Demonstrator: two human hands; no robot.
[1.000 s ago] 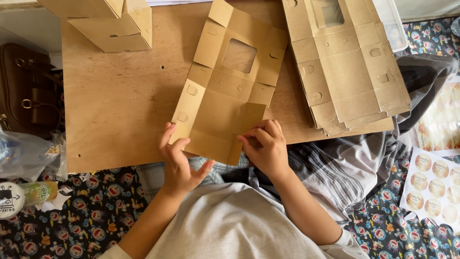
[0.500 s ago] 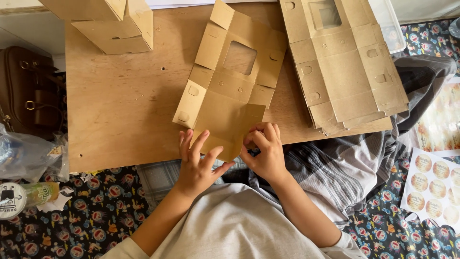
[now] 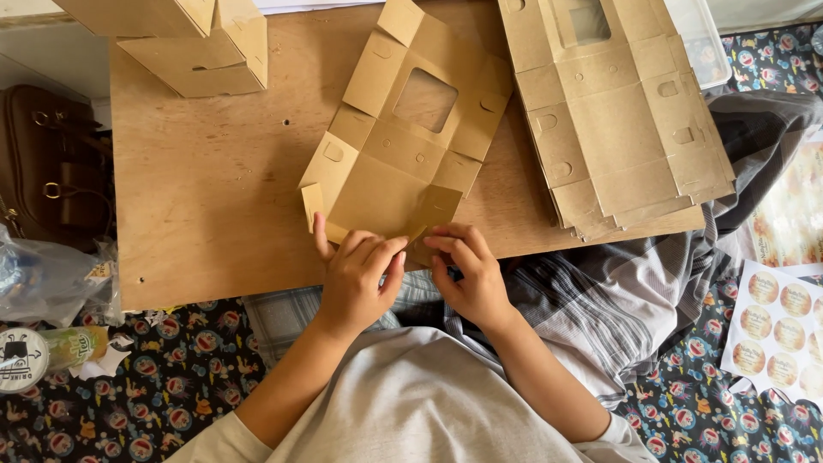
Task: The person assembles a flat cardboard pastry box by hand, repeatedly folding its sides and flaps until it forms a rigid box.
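Note:
A flat brown cardboard box blank [image 3: 403, 146] with a square window lies on the wooden board [image 3: 214, 189]. Its near panel is folded up toward me. My left hand [image 3: 356, 279] presses on that folded near edge, thumb by the small left flap. My right hand [image 3: 467, 274] pinches the same edge at its right corner. Both hands grip the blank at the board's front edge.
A stack of flat box blanks [image 3: 617, 111] lies at the right of the board. Assembled boxes [image 3: 189, 43] stand at the back left. A brown bag [image 3: 47, 163], plastic bag [image 3: 43, 274] and bottle [image 3: 51, 347] are left; round sticker sheets [image 3: 776, 326] right.
The blank's near panel has been folded upward, and the small left flap now stands up. My left hand moved from beside the blank onto its near edge.

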